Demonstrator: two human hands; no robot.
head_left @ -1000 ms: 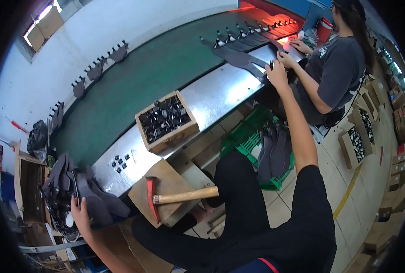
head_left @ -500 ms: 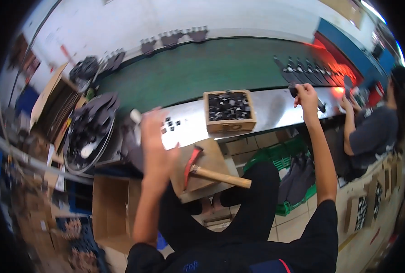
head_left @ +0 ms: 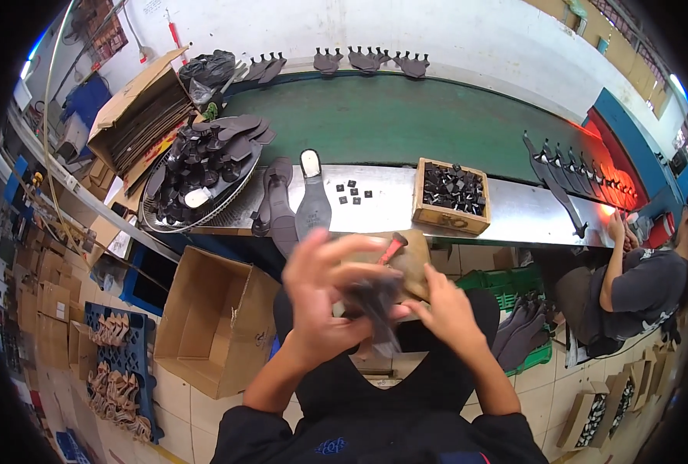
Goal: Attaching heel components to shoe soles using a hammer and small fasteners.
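left hand (head_left: 319, 300) and right hand (head_left: 454, 311) now close together, lower centre
left clamped on blurred dark piece (head_left: 373, 297), suggesting two-handed work; right's grip unclear

The left hand (head_left: 318, 298) is blurred, and so is the dark piece (head_left: 372, 298) it holds; the red-headed hammer (head_left: 393, 249) is partly hidden behind them.
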